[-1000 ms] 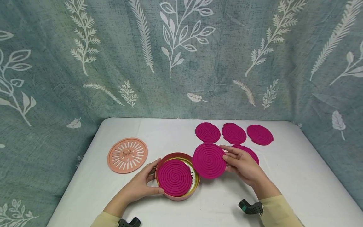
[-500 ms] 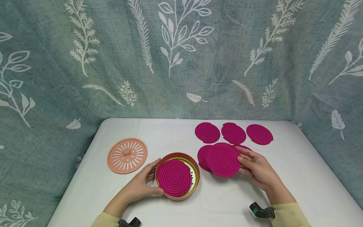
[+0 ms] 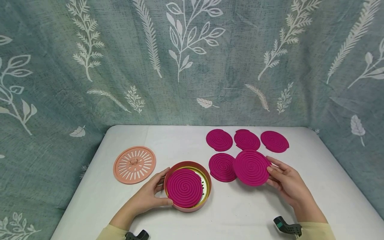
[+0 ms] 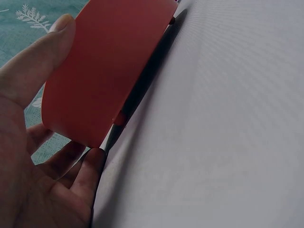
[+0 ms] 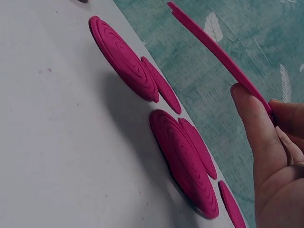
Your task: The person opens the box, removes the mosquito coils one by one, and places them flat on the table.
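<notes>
My right hand (image 3: 289,181) pinches a magenta mosquito coil (image 3: 251,167) by its right edge, thumb on one face and fingers on the other. The right wrist view shows this coil (image 5: 218,54) edge-on, raised above the table. My left hand (image 3: 150,193) grips the left side of a round pink mosquito coil box (image 3: 207,200), thumb at the front and fingers behind. Its outer wall (image 4: 104,61) fills much of the left wrist view. Inside the box another mosquito coil (image 3: 184,187) lies off-centre, with a yellow rim and white base showing at the right.
A slotted pink lid (image 3: 134,165) lies flat on the white table (image 3: 186,140) at the left. Three coils form a back row, the middle one (image 3: 247,140) among them. In front lies another coil (image 3: 222,167), with one more coil (image 5: 185,164) beside it, hidden in the head view.
My right hand has carried the pinched mosquito coil rightward from beside the box, uncovering one coil on the table and covering another. My left hand stays on the box.
</notes>
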Demonstrator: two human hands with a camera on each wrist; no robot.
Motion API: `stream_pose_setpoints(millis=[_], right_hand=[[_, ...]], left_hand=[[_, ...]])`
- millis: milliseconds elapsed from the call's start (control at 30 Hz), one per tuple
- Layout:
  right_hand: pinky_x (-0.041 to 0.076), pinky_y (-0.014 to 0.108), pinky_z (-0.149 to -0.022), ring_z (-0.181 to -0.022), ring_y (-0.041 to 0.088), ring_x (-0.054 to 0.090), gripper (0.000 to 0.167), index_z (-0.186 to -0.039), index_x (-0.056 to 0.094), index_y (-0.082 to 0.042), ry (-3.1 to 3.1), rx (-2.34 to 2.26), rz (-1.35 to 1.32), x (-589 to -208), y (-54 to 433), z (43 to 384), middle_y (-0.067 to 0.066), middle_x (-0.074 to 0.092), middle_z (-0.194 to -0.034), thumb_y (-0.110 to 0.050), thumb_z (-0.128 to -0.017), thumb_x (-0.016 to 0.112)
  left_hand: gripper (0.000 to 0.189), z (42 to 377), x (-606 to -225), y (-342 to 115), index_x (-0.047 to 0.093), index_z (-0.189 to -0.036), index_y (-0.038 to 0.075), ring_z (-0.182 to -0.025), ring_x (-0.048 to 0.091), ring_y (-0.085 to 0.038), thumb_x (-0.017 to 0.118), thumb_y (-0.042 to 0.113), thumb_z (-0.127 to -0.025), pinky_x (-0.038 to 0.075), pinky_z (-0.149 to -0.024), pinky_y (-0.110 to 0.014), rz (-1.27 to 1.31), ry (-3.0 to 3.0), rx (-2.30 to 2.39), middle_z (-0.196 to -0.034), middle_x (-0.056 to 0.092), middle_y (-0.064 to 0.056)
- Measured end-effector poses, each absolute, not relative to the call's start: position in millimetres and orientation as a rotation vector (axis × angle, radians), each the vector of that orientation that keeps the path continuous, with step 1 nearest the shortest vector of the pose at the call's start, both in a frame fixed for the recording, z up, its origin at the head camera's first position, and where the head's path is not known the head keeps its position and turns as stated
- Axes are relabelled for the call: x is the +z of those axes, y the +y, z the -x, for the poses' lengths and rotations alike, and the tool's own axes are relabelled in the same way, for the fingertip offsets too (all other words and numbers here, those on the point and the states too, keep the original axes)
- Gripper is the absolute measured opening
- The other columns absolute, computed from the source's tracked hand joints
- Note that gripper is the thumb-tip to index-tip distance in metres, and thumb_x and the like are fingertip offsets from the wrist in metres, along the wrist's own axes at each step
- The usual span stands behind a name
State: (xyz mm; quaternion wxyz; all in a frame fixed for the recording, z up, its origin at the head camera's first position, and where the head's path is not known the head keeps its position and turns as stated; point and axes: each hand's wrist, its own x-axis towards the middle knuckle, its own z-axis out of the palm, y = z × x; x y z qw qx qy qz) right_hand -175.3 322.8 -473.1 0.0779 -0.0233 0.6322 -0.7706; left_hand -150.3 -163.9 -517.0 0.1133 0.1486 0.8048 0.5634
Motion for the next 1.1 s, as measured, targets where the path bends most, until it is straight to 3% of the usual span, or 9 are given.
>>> stream_pose_setpoints(millis=[267, 600, 900, 1100], right_hand=[[0.061, 0.031, -0.076, -0.089, 0.018, 0.072, 0.059, -0.152, 0.035, -0.005, 1.885, -2.367, 0.011, -478, 338, 168, 0.007, 0.071, -0.11, -0.007, -0.099, 0.06], [0.061, 0.031, -0.076, -0.091, 0.019, 0.072, 0.054, -0.152, 0.037, -0.007, 1.743, -2.541, -0.002, -485, 358, 162, 0.01, 0.071, -0.108, -0.002, -0.101, 0.054], [0.061, 0.032, -0.077, -0.092, 0.021, 0.072, 0.039, -0.131, 0.064, -0.016, 1.605, -2.714, -0.04, -493, 380, 161, 0.012, 0.072, -0.109, 0.004, -0.1, 0.051], [0.06, 0.034, -0.081, -0.093, 0.02, 0.071, 0.035, -0.124, 0.069, -0.022, 1.612, -2.764, -0.214, -494, 391, 161, 0.009, 0.072, -0.107, -0.001, -0.097, 0.06]], left_hand=[[0.113, 150, -516, -164, 0.029, -0.157, 0.023, -0.136, 0.043, -0.018, 0.094, 0.033, -0.064, 0.041, -0.109, -0.023, -0.434, 2.338, 1.672, -0.15, 0.041, 0.003], [0.113, 149, -518, -167, 0.029, -0.157, 0.022, -0.135, 0.043, -0.018, 0.094, 0.03, -0.065, 0.041, -0.109, -0.024, -0.453, 2.323, 1.691, -0.15, 0.041, 0.002], [0.112, 149, -516, -164, 0.03, -0.156, 0.026, -0.136, 0.043, -0.018, 0.094, 0.031, -0.065, 0.04, -0.109, -0.023, -0.425, 2.324, 1.687, -0.15, 0.041, 0.002], [0.113, 149, -517, -162, 0.03, -0.156, 0.026, -0.136, 0.043, -0.019, 0.094, 0.031, -0.064, 0.04, -0.109, -0.023, -0.427, 2.324, 1.685, -0.15, 0.041, 0.002]])
